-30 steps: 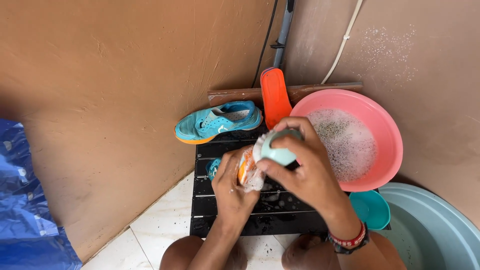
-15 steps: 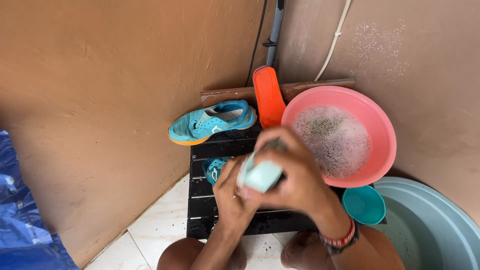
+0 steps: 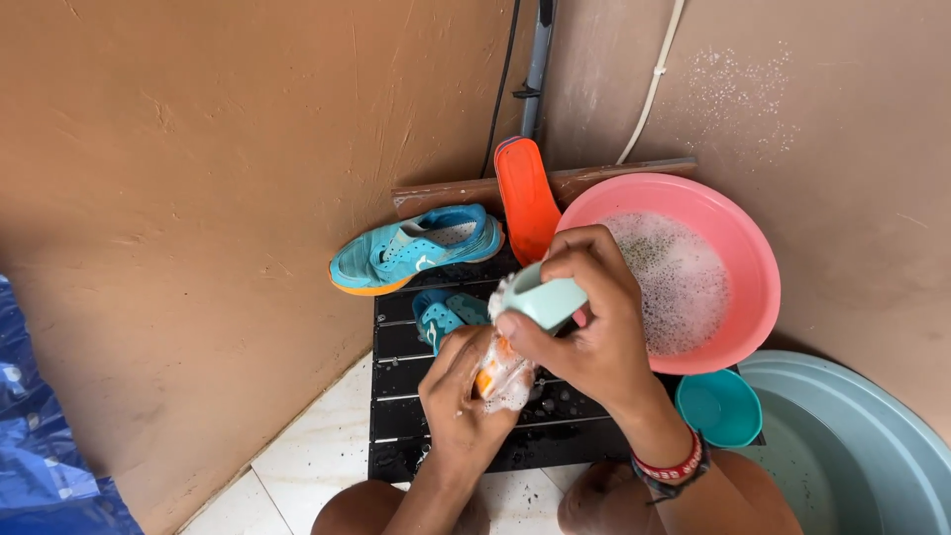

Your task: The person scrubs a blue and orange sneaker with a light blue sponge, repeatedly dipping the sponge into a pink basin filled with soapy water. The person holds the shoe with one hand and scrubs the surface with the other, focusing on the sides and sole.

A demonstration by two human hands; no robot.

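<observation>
Both hands, the left hand [image 3: 461, 396] and the right hand [image 3: 584, 317], are bare, with no gloves or rings and no sleeves on the forearms. The right wrist wears a red band [image 3: 672, 464] with pale lettering beside a darker band. Both knees are bare.

The soapy orange shoe [image 3: 500, 374] is showing only as a foamy patch, most of it lying hidden inside the left hand [image 3: 464, 396]. The right hand [image 3: 584, 317] is covering much of the pale green brush [image 3: 547, 299], so its bristles cannot be made out. The big grey-blue tub [image 3: 852, 446] is running off the right and bottom edges. The blue plastic sheet [image 3: 40, 436] is being cut by the left edge. Both knees are being cropped at the bottom. The pink basin [image 3: 738, 238] is holding suds that are hiding whatever is lying under them.
</observation>
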